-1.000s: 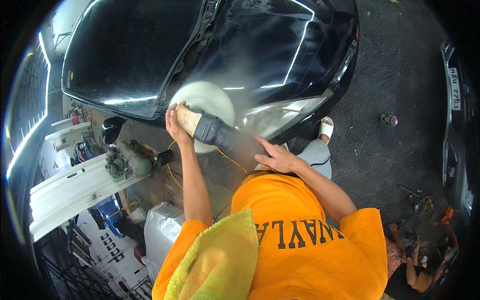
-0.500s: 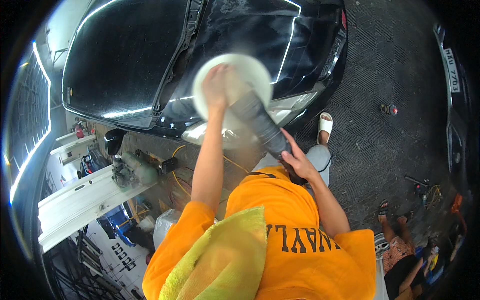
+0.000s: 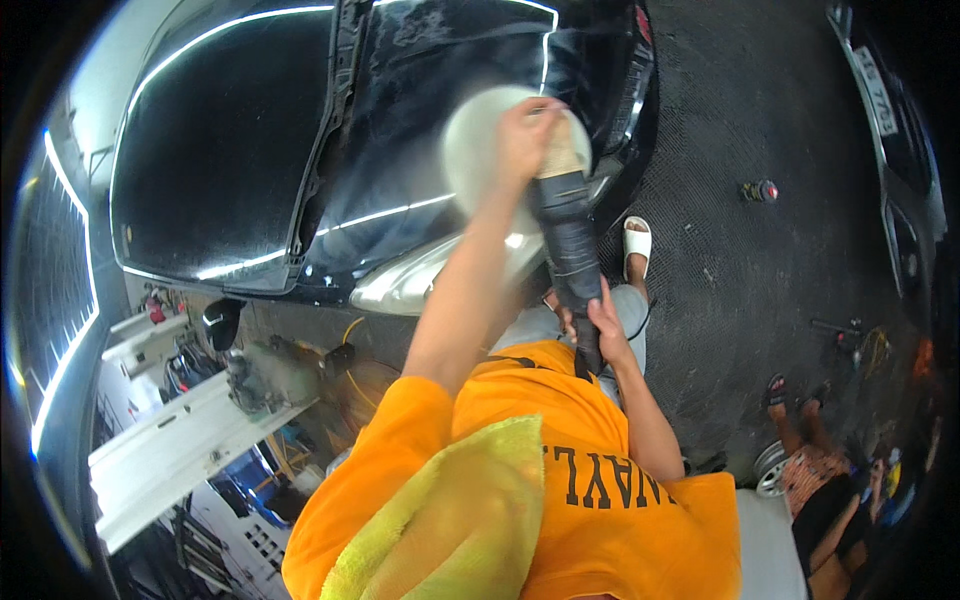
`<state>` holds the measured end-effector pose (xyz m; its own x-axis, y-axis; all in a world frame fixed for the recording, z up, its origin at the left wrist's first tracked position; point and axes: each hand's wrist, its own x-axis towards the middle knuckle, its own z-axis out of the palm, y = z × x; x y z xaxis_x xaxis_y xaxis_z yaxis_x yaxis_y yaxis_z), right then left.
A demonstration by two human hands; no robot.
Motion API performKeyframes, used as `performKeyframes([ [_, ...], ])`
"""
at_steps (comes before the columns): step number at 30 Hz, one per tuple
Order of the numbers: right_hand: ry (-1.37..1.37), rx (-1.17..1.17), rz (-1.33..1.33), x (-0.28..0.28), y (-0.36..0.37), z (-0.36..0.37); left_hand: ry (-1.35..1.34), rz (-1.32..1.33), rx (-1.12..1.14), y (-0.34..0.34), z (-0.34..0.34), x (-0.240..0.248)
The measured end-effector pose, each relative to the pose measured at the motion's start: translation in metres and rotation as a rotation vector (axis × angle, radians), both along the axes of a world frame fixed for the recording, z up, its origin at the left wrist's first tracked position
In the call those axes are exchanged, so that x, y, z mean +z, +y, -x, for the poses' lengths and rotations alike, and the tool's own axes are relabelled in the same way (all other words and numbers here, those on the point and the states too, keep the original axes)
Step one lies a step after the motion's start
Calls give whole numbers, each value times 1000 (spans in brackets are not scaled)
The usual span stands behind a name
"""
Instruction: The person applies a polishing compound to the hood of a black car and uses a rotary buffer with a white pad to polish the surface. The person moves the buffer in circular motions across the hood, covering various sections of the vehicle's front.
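Note:
Both of my hands are on a car polisher (image 3: 572,225) with a black-wrapped body and a tan-wrapped head. Its round white pad (image 3: 470,150), blurred by motion, lies over the front of a black car's hood (image 3: 400,130). My left hand (image 3: 528,140) is closed over the polisher's head, just above the pad. Closer to my body, my right hand (image 3: 604,318) wraps round the rear handle. The car's headlight (image 3: 405,280) lies just below and left of the pad. Whitish smears mark the hood's dark paint.
At lower left, a long white panel (image 3: 165,450) carries a greenish machine (image 3: 265,375), near a yellow cord (image 3: 358,385). A small can-like item (image 3: 760,191) stands on the dark floor at right. Another car's bumper (image 3: 880,130) borders the far right. Another person (image 3: 825,490) is at lower right.
The polisher and my left hand have moved right over the hood. Its body has swung round to point more straight toward me. My right hand keeps its hold on the handle.

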<state>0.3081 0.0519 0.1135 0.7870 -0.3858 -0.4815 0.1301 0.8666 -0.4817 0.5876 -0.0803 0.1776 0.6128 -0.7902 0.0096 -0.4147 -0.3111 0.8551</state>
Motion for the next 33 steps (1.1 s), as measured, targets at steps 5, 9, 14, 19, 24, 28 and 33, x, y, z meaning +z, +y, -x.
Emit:
performKeyframes([
  [5, -34, 297, 394, -9, 8, -23, -104, 22, 220, 100, -59, 33],
  [9, -114, 415, 745, 8, 18, -61, 34, 133, 422, 187, -88, 64],
  [14, -126, 790, 584, 78, -12, -88, 120, 268, 558, 237, -110, 82],
  [19, -100, 592, 611, 67, -10, -92, 143, 208, 500, 200, -126, 82],
  [24, -61, 306, 509, 36, -30, -77, 2, 10, 263, 86, -116, 64],
  [28, -49, 139, 295, 6, -62, -58, 118, -23, 123, -21, -82, 30],
  [33, -92, -6, 51, -8, -101, -37, 111, -10, -2, -107, -41, -8],
])
